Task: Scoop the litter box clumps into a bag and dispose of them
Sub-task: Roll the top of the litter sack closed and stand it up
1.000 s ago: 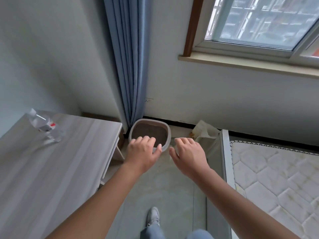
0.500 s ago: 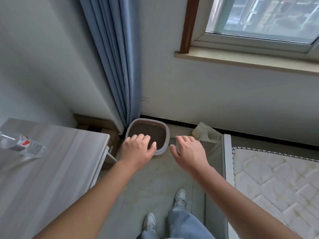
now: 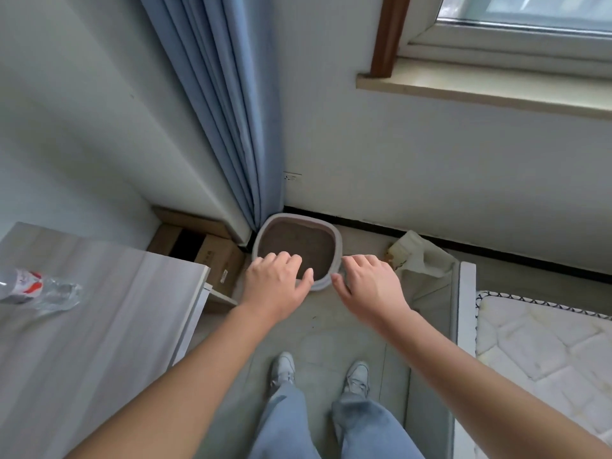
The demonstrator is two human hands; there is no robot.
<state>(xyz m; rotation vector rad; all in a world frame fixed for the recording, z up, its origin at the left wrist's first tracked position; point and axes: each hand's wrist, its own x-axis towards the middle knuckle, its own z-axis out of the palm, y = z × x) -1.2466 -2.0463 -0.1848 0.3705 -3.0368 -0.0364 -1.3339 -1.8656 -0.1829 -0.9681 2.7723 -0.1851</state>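
Near the grey rounded plastic litter box [image 3: 336, 246], my left hand [image 3: 275, 288] and right hand [image 3: 372, 288] hover loose and empty; I judge this the approach, scoop needed next.

Blue curtain [image 3: 231, 111] hanging above the left hand [image 3: 276, 286], cardboard box [image 3: 212, 256] just left of it, pale wooden desk [image 3: 99, 342] further left bearing a crumpled, seemingly empty plastic bottle [image 3: 36, 289], quilted mattress [image 3: 546, 352] right of the right hand [image 3: 371, 286], window sill [image 3: 480, 91] high above.
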